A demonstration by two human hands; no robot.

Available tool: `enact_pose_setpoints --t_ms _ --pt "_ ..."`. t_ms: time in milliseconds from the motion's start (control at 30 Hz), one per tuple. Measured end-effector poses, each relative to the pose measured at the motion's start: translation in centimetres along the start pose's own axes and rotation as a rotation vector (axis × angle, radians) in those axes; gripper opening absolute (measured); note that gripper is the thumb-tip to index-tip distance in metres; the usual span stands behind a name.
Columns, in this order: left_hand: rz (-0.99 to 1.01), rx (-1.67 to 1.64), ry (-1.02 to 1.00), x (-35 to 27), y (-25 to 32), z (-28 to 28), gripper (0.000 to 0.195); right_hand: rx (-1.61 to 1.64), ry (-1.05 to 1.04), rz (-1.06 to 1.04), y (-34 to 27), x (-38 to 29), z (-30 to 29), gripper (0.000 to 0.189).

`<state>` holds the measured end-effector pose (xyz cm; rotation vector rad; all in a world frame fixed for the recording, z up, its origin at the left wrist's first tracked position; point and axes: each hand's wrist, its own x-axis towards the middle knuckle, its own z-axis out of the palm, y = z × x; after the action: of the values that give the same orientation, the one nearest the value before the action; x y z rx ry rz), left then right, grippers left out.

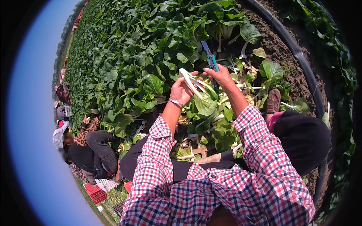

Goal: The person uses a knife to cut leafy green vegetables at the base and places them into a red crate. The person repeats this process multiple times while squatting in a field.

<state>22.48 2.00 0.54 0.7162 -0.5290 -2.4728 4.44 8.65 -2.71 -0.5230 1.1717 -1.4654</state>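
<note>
Near the middle of the head view my left hand (pixel 182 91) holds a leafy green with white stalks (pixel 205 103), its cut base up and its leaves hanging down to the right. My right hand (pixel 222 75), just to the right, is closed around a knife with a teal handle (pixel 212 62); the blade points up and away, towards the standing plants. A metal bangle (pixel 176 102) circles my left wrist. Dense rows of leafy greens (pixel 135 50) stand in front of me. Below my hands lie loose leaves and white stalks (pixel 222 128) on the ground.
A black hose (pixel 299 53) curves along the bare soil at the right. Co-workers crouch at the left, the nearest in dark trousers (pixel 101 144). Red crates (pixel 96 194) stand at the lower left. My shoe (pixel 273 100) rests among cut leaves on the right.
</note>
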Motion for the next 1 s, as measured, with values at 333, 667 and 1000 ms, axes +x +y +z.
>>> enact_pose_setpoints --t_ms 333,667,1000 --pt "-0.090 0.353 0.041 1.5 -1.2 1.0 0.052 -0.277 0.190 0.124 5.9 1.8 -4.4 0.025" --pt "0.192 2.754 0.096 11.9 3.7 -0.3 0.012 -0.462 0.148 0.185 10.1 7.4 -3.8 0.028" --pt "0.034 2.799 0.248 10.8 7.8 -7.9 0.012 -0.710 0.155 0.236 13.5 13.2 -3.4 0.030"
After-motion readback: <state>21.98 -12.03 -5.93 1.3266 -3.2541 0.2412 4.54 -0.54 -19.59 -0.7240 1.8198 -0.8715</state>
